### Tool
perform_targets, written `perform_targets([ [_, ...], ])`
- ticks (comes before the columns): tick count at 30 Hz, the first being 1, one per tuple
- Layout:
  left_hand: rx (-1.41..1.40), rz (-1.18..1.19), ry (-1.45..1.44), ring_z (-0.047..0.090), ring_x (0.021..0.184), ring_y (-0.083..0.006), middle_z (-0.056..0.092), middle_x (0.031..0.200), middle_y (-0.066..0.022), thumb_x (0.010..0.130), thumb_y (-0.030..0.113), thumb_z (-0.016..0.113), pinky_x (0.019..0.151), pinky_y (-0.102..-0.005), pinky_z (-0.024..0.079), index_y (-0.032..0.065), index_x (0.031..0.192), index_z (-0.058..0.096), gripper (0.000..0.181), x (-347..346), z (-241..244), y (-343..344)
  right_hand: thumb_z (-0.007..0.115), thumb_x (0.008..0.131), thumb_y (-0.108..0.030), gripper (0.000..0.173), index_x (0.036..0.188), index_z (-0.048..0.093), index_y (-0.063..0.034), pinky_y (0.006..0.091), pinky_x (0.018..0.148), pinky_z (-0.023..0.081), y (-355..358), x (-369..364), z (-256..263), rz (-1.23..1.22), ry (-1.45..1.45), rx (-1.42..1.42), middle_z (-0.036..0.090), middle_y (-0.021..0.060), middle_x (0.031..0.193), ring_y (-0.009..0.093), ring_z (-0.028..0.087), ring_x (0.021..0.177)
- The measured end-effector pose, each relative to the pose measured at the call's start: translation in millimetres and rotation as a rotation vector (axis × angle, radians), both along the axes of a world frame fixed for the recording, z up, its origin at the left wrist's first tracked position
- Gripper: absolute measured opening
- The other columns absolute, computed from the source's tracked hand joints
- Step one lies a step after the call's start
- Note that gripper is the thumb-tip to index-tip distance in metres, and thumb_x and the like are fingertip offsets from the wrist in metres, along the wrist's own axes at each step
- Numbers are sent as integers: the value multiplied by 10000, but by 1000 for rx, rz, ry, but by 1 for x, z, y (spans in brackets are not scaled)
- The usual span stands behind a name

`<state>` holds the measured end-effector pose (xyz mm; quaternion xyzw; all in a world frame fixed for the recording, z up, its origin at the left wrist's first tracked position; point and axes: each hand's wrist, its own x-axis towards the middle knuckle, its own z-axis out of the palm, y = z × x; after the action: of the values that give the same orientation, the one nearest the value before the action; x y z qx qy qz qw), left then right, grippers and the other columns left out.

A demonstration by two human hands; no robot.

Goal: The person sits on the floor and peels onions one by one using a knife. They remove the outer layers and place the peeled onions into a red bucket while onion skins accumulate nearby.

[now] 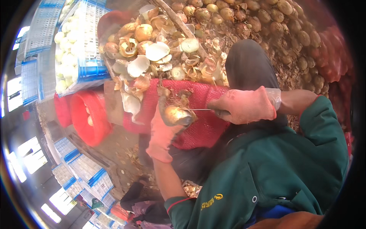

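Observation:
A yellow-skinned onion (177,114) is gripped in my left hand (165,128), which wears a coral glove with dark fingertips. Its roots (181,98) point away from me. From the right, my right hand (243,106), gloved alike, grips a knife whose thin blade (198,109) reaches the onion's root end. The knife's handle is hidden in my fist. Under both hands a red mesh sack (197,131) lies across my lap. Just beyond the sack is a heap of onion peels (160,37) with a few onions among them.
A wooden stick (183,24) crosses the peel heap. Unpeeled onions (257,17) are piled at the far right. A blue and white crate (91,65) of peeled onions stands left, near a red mesh-covered container (90,120). Behind are stacked crates (91,169) and another person's legs (137,197).

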<state>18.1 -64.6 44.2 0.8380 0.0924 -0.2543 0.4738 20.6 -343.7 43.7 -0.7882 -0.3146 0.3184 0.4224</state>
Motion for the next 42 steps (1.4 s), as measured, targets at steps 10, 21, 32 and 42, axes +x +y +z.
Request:
perform_targets([
  [10, 770, 34, -473, 543, 1134, -430, 489, 1267, -280, 698, 441, 819, 942, -479, 472, 1, 1388, 412, 914, -28, -3, -54, 521, 900, -138, 216, 1104, 548, -70, 426, 664, 524, 14, 12, -5, -6, -113, -136, 633, 158, 771, 296, 674, 756],
  [21, -303, 239, -168, 595, 1071, -201, 589, 1159, -91, 661, 57, 805, 926, -298, 503, -3, 1296, 515, 700, 8, -44, 60, 551, 829, -107, 364, 1178, 510, -12, 453, 658, 526, 45, 26, -59, 28, -399, -52, 613, 164, 808, 349, 653, 787],
  [32, -169, 285, -247, 609, 1015, -178, 617, 1138, -90, 689, 141, 818, 887, -308, 512, -22, 1224, 583, 607, 12, -45, 47, 548, 868, -150, 287, 1123, 559, -21, 462, 670, 533, 59, 15, -50, -170, -55, 91, 657, 210, 828, 352, 671, 814],
  [42, -179, 430, -399, 564, 1082, -186, 558, 1213, -93, 691, 243, 859, 921, -301, 490, -19, 1281, 537, 722, -13, -35, 9, 460, 979, -230, 380, 1288, 452, -8, 292, 451, 494, 53, 7, -61, -192, 1900, 820, 621, 114, 885, 141, 573, 539],
])
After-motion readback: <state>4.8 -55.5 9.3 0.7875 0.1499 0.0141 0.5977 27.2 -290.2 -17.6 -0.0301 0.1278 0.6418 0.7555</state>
